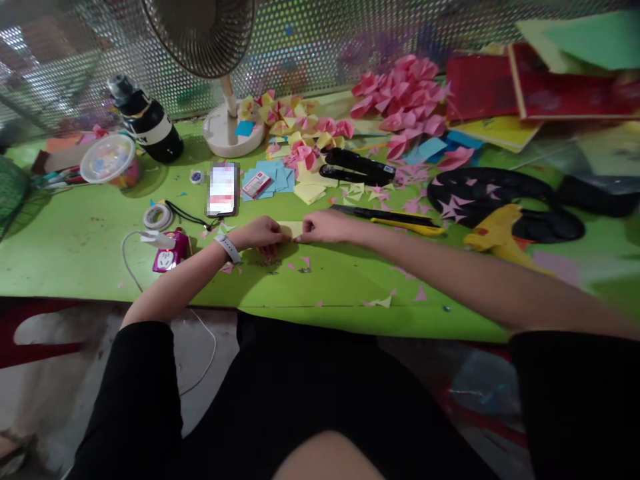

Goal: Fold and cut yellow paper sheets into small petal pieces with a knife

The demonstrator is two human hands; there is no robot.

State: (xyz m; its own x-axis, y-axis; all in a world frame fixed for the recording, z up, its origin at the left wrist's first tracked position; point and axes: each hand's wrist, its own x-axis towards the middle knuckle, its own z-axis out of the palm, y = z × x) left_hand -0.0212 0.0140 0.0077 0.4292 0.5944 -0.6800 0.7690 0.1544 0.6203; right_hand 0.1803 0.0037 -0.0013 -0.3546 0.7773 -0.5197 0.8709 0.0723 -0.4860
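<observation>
Between my two hands, just above the green table, is a small piece of pale yellow paper (292, 231). My left hand (261, 236), with a pale watch strap on its wrist, pinches the paper's left side. The fingers of my right hand (320, 227) are closed on its right edge. Part of the paper is hidden by my fingers. Beyond the hands lie a stack of yellow paper squares (310, 193) and some blue paper squares (280, 177) with a small red-and-white box (257, 185) on them. A yellow-and-black utility knife (390, 219) rests right of my right hand.
A phone (222, 190), tape roll (157, 216) and purple power socket (170, 252) lie to the left. Behind stand a black bottle (150, 123) and a fan (233, 133). A black stapler (357, 168), folded pink paper flowers (405, 100) and a yellow glue gun (500, 233) sit right.
</observation>
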